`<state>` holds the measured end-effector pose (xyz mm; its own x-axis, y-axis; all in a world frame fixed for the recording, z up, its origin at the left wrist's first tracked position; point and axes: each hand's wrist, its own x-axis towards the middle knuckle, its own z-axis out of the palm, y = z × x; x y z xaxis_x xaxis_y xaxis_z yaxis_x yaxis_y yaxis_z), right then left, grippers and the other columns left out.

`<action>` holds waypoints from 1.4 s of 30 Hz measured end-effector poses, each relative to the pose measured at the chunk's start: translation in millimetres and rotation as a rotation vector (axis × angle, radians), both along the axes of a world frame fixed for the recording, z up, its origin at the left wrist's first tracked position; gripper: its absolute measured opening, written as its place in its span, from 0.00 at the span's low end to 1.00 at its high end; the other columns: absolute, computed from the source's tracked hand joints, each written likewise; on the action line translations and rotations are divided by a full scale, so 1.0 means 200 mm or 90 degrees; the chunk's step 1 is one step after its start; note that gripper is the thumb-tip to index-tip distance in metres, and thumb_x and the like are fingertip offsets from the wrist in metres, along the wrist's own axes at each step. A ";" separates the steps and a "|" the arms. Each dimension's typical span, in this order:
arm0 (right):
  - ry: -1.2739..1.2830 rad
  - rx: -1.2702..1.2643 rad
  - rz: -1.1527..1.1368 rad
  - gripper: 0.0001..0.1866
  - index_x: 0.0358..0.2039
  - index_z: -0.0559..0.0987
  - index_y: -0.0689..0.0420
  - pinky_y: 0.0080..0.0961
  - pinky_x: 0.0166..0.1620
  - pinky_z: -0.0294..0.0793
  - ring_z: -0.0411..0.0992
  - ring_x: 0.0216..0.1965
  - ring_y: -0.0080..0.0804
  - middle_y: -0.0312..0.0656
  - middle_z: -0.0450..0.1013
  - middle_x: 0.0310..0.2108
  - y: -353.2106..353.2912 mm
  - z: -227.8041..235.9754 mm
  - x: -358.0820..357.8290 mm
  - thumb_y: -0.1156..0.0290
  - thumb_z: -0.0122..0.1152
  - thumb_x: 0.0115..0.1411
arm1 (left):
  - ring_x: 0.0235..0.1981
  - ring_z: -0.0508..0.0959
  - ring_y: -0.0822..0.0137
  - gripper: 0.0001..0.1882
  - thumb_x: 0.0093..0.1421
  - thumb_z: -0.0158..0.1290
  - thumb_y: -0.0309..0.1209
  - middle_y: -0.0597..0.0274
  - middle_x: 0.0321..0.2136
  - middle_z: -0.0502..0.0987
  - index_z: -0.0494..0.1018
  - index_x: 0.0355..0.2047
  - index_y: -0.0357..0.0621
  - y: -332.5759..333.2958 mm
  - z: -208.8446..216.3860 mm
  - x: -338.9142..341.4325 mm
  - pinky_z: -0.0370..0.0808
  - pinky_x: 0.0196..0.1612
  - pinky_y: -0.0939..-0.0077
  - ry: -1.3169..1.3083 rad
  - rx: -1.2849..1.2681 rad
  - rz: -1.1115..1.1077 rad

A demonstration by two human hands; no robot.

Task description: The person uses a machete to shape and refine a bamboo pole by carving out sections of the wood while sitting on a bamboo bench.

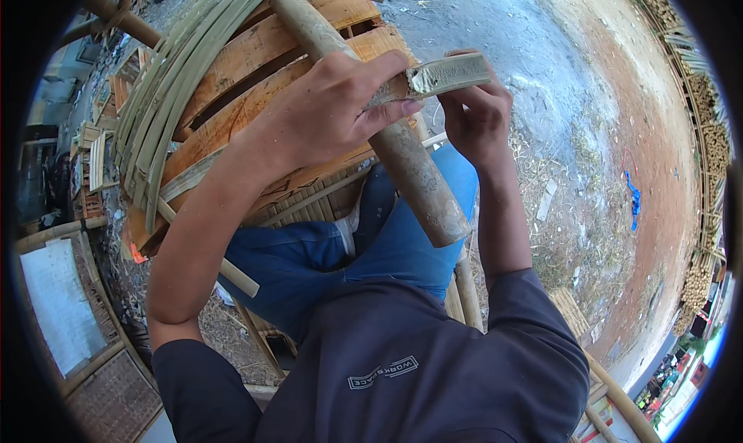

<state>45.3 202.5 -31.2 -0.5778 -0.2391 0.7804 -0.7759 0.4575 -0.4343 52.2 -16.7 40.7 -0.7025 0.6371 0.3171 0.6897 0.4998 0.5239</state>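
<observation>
A short, pale, curved bamboo piece [453,73] with a ragged left end is up in front of me. My right hand [478,116] is closed around its right part from below, the fingers partly hidden behind it. At its ragged end, my left hand [337,102] has thumb and index finger closed about it, one above and one below; the other fingers are tucked out of sight. Beneath the left hand a thick bamboo pole [422,184] slants from the planks toward my right thigh, its near end jutting over my lap.
Orange-brown wooden planks [240,60] form a slatted surface ahead, with a bundle of long green bamboo strips [166,95] bending over its left side. A bamboo stick [240,279] pokes out near my left thigh. Blue scrap [634,201] lies on the ground at right. Stacked bamboo [700,188] lines the far right.
</observation>
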 end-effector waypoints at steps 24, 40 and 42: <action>-0.268 -0.183 0.037 0.33 0.61 0.71 0.62 0.24 0.44 0.78 0.77 0.37 0.22 0.41 0.80 0.39 -0.03 0.03 0.08 0.79 0.71 0.55 | 0.29 0.81 0.43 0.20 0.63 0.57 0.44 0.44 0.23 0.78 0.71 0.43 0.39 0.01 0.06 0.04 0.77 0.33 0.53 0.041 -0.096 0.093; -0.573 -0.284 0.057 0.25 0.61 0.70 0.61 0.21 0.45 0.75 0.76 0.39 0.22 0.40 0.77 0.37 0.01 -0.15 0.29 0.76 0.63 0.64 | 0.29 0.82 0.46 0.25 0.68 0.47 0.51 0.47 0.23 0.78 0.70 0.40 0.38 -0.05 0.00 0.07 0.79 0.35 0.55 0.061 -0.184 0.105; -0.599 -0.291 0.067 0.24 0.61 0.70 0.60 0.20 0.44 0.74 0.75 0.39 0.21 0.39 0.77 0.37 0.02 -0.17 0.31 0.75 0.62 0.65 | 0.30 0.82 0.48 0.23 0.68 0.48 0.50 0.49 0.25 0.79 0.70 0.39 0.38 -0.07 0.04 0.09 0.79 0.35 0.56 0.055 -0.198 0.121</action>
